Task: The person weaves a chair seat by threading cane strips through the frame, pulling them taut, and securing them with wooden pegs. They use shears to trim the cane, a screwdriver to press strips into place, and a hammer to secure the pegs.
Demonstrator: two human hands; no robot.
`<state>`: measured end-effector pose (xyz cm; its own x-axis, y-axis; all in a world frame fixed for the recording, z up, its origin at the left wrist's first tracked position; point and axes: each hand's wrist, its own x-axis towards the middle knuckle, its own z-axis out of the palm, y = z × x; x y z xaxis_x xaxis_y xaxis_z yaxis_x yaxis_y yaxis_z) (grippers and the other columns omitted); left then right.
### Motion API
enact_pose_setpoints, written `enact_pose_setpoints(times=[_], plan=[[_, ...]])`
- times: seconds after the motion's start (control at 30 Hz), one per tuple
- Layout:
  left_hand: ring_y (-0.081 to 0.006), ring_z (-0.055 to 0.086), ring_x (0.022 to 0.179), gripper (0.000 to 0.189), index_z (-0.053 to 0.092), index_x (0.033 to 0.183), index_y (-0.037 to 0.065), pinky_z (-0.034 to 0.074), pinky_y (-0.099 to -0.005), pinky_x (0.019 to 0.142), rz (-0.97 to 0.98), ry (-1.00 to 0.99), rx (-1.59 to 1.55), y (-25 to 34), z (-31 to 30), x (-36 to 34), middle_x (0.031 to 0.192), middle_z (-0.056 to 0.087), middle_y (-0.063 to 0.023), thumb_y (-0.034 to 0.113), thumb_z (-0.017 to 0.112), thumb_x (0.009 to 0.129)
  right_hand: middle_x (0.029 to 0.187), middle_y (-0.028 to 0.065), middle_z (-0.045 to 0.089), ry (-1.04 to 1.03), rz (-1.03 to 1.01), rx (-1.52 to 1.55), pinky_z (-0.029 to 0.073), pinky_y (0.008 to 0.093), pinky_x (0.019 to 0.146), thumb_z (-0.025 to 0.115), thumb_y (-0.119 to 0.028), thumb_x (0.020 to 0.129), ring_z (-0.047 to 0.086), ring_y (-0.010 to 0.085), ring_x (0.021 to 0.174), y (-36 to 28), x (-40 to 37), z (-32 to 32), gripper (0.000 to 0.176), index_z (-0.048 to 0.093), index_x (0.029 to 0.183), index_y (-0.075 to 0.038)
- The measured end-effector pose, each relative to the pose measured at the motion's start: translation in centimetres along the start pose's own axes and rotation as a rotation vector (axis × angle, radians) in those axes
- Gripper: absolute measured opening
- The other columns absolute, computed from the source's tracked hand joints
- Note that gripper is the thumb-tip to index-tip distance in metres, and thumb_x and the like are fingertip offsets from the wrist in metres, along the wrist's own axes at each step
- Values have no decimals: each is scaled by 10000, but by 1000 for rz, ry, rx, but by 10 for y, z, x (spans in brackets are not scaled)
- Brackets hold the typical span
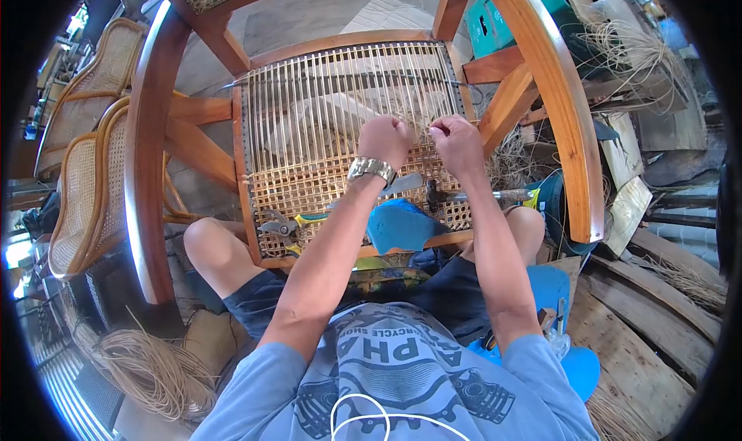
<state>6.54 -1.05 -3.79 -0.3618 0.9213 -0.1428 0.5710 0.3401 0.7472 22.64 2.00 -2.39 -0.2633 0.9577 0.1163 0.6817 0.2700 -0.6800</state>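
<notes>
Before me is a wooden chair frame (576, 163) with a cane seat (297, 182). Its near part is woven in an open grid, while the far part has only lengthwise strands. My left hand (386, 141) is closed above the seat, with its fingertips turned inward. Close on its right, my right hand (457, 141) is pinched. A thin pale cane strand seems to run between the fingers of both. On the near weave lie yellow-handled shears (280, 224), a blue piece of material (400, 226), a flat grey blade (403, 183) and a hammer (442, 198).
Curved chairs with cane panels (77, 201) stand at left. A coil of cane (158, 367) lies at lower left, with more loose strands (634, 51) at upper right. A green crate (491, 27) sits behind the chair. Wooden boards (649, 340) cover the right side.
</notes>
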Motion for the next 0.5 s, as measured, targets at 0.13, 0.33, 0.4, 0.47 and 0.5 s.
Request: enact_pose_setpoints(times=[0.13,0.33,0.4,0.47,0.5], plan=[[-365,702,766,266,766,745,66,570,-456,776,19,26,139,-4,1,2,808,722,-182,196,566,861,972,180,686,-24,10,-11,516,423,840,649,-122,880,663,355,915,6,3,1,130,711,926,-17],[-217,689,591,262,775,704,72,557,-359,596,-188,-153,-362,-35,13,22,649,709,-111,239,619,833,959,182,676,-29,40,13,516,426,828,645,-108,879,656,362,905,12,3,0,106,698,921,-26],[-147,655,536,258,781,707,76,532,-316,543,-198,-172,-427,-43,15,25,592,689,-72,253,632,823,958,183,675,-45,46,-2,515,431,824,643,-105,878,656,362,909,10,7,0,100,693,917,-27],[-160,668,552,253,783,718,81,543,-313,562,-166,-181,-388,-39,11,21,603,695,-81,247,627,826,958,183,673,-60,58,-18,515,435,820,642,-102,878,656,361,912,6,10,1,93,688,912,-29],[-160,668,552,253,783,718,81,543,-313,562,-168,-180,-387,-39,11,21,603,695,-81,247,627,826,938,169,680,-54,20,-68,519,411,797,655,-98,865,665,338,883,0,13,2,94,692,909,-24]])
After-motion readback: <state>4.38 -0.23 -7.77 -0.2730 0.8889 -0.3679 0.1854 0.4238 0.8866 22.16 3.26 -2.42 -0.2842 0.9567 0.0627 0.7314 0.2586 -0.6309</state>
